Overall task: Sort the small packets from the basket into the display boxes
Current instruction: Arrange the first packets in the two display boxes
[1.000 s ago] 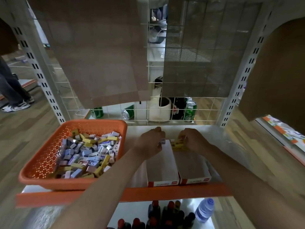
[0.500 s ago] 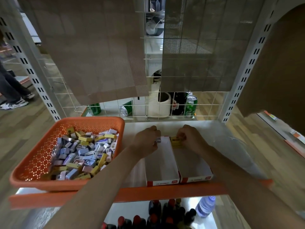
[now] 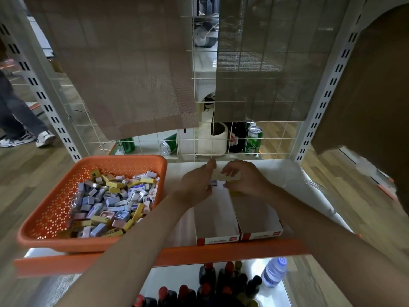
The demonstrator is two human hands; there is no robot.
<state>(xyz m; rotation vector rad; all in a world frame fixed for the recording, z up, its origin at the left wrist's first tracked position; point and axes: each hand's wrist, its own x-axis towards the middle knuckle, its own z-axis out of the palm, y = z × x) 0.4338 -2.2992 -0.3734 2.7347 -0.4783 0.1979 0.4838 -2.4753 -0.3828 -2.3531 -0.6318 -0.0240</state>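
Well, display boxes: red labels, txt unreadable.

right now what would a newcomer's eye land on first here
The orange basket on the left of the shelf stands out most, heaped with small yellow, lilac and pink packets. Just right of it, the left hand and right hand meet over the far end of two white display boxes, which look mostly bare inside. Behind the wire grid stands a green can.
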